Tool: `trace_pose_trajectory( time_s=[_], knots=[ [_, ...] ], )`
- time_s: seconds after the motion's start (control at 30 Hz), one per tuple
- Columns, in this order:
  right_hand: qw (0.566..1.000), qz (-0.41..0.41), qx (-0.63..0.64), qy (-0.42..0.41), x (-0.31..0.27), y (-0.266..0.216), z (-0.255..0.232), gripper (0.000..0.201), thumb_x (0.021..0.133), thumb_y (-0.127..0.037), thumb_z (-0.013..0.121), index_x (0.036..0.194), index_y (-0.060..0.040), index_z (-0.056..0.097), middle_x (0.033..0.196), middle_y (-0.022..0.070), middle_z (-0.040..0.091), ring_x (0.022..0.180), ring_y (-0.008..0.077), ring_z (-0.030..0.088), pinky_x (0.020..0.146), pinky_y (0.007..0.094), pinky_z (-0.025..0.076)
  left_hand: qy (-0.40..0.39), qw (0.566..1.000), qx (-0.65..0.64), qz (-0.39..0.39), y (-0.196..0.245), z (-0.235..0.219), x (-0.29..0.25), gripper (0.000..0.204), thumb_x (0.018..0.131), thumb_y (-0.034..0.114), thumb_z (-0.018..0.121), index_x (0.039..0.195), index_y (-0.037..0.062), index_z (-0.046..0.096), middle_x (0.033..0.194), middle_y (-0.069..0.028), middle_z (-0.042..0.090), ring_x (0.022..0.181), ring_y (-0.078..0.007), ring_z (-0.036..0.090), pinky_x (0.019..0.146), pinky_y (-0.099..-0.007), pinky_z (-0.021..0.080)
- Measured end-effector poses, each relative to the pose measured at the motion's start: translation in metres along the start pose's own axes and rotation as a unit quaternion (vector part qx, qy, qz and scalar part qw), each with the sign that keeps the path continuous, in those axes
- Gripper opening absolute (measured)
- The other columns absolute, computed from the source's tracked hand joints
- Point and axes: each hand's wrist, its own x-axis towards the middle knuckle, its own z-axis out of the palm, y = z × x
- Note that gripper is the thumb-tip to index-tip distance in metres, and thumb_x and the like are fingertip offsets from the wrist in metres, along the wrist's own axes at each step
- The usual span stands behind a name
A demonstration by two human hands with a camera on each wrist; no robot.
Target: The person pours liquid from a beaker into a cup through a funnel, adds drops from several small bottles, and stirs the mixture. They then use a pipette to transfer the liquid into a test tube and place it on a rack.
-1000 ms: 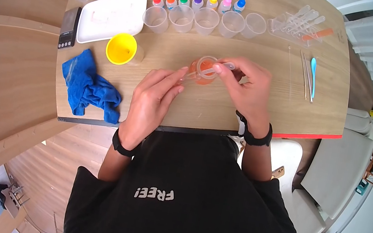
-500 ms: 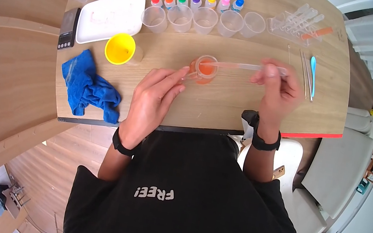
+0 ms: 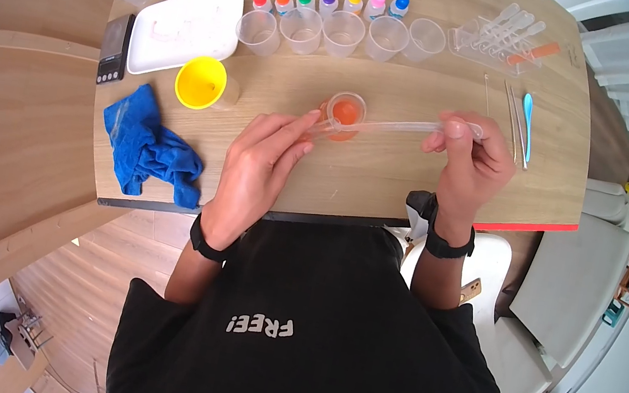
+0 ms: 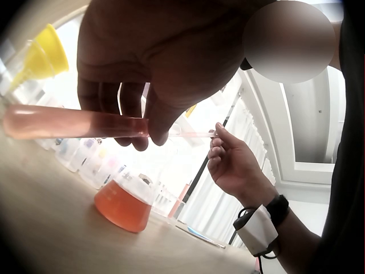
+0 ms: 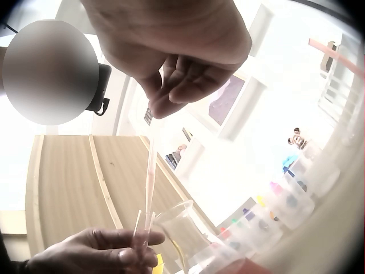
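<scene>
My left hand (image 3: 256, 154) pinches a test tube (image 4: 74, 123) near its mouth; pinkish-orange liquid fills much of it in the left wrist view. My right hand (image 3: 474, 161) grips the bulb end of a clear plastic dropper (image 3: 407, 127). The dropper's tip is at the mouth of the tube, and in the right wrist view the dropper (image 5: 150, 177) holds pale pink liquid. A glass flask of orange liquid (image 4: 122, 206) stands on the table beside the tube, its round mouth facing up in the head view.
Clear cups (image 3: 342, 35) stand before a row of color-capped bottles (image 3: 305, 0). Left are a white tray (image 3: 184, 30), black scale (image 3: 115, 48), yellow funnel (image 3: 201, 82) and blue cloth (image 3: 151, 144). Right are a rack (image 3: 496, 52) with droppers and an orange-filled tube, and a blue-ended tool (image 3: 526, 116).
My right hand has moved right, drawing the dropper out of the flask, and its tip has shifted toward me to the tube's mouth. My left hand has stayed in place.
</scene>
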Motion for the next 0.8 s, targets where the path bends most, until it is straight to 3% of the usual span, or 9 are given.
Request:
trace_pose_trajectory(
  time_s=[0.2,0.4,0.5,0.57,0.67,0.8],
  knots=[
    [1.000,-0.001,-0.013,-0.010,0.002,-0.003,0.001,0.009,0.101,-0.002,0.073,0.105,0.0067,0.074,0.082,0.0089,0.073,0.069,0.0119,0.067,0.062,0.0263,0.054,0.002,1.000,-0.012,-0.001,0.001,0.000,0.000,0.039,0.095,-0.002,0.075,0.133,0.0001,0.073,0.109,-0.0147,0.074,0.102,-0.0283,0.070,0.090,-0.0357,0.056],
    [0.998,-0.037,0.036,0.048,0.003,-0.004,-0.004,0.012,0.101,-0.004,0.071,0.105,0.0075,0.073,0.082,0.0094,0.073,0.068,0.0127,0.067,0.062,0.0269,0.054,0.014,1.000,-0.021,0.010,-0.002,0.001,-0.001,0.041,0.094,-0.002,0.075,0.134,0.0009,0.073,0.108,-0.0140,0.074,0.098,-0.0292,0.069,0.088,-0.0369,0.056],
    [0.998,-0.036,-0.037,0.026,0.007,-0.002,0.000,0.011,0.099,-0.005,0.075,0.103,0.0046,0.075,0.084,0.0079,0.074,0.067,0.0120,0.067,0.062,0.0274,0.054,0.022,0.999,-0.020,0.019,-0.004,0.001,-0.002,0.042,0.093,-0.002,0.076,0.134,0.0014,0.073,0.107,-0.0136,0.075,0.095,-0.0305,0.069,0.086,-0.0384,0.056],
    [0.970,-0.065,-0.203,-0.114,0.012,-0.001,0.005,0.014,0.097,-0.011,0.080,0.103,0.0014,0.078,0.084,0.0061,0.074,0.066,0.0128,0.066,0.062,0.0268,0.052,0.023,0.999,-0.019,0.020,-0.004,0.001,-0.002,0.042,0.093,-0.003,0.075,0.134,0.0013,0.073,0.107,-0.0137,0.075,0.095,-0.0306,0.069,0.086,-0.0384,0.056],
    [0.956,-0.019,-0.235,-0.174,0.010,0.003,0.024,0.015,0.093,-0.011,0.085,0.103,-0.0008,0.080,0.084,0.0051,0.075,0.066,0.0106,0.064,0.061,0.0260,0.050,0.012,1.000,-0.023,0.002,-0.003,-0.002,-0.003,0.041,0.094,-0.004,0.074,0.135,0.0000,0.072,0.109,-0.0152,0.073,0.101,-0.0291,0.070,0.090,-0.0357,0.056],
    [0.955,-0.008,-0.234,-0.185,0.007,0.015,0.034,0.017,0.091,-0.016,0.087,0.097,-0.0019,0.080,0.080,0.0076,0.075,0.060,0.0119,0.065,0.056,0.0257,0.050,0.020,0.999,-0.025,0.008,-0.005,-0.002,-0.004,0.042,0.094,-0.005,0.074,0.135,0.0002,0.071,0.108,-0.0151,0.074,0.099,-0.0300,0.070,0.088,-0.0376,0.056]
  ],
)
